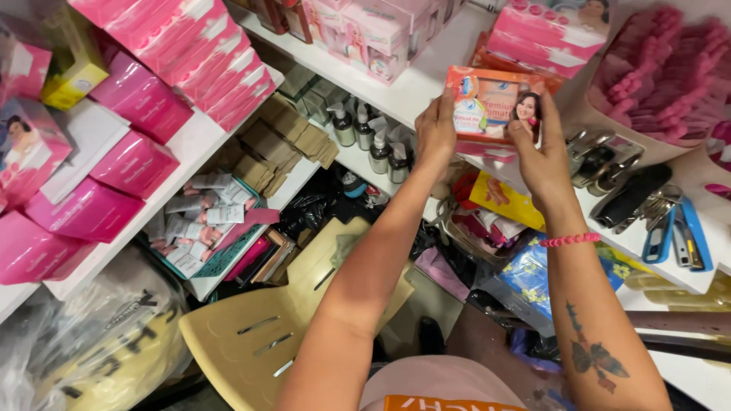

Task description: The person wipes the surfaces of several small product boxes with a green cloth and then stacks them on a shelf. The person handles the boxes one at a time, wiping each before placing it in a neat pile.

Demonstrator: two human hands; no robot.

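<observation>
Hands at a crowded shop shelf: left hand [435, 125] and right hand [542, 148] each grip an end of an orange soap box [487, 103] above the white shelf [403, 95], pink cartons [377, 30] behind, pump bottles [377, 148] below, nail clippers [609, 164] alongside.

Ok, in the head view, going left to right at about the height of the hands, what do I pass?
Magenta boxes → pump bottles → left hand → orange box held by both hands → right hand → metal clippers → pink combs.
</observation>
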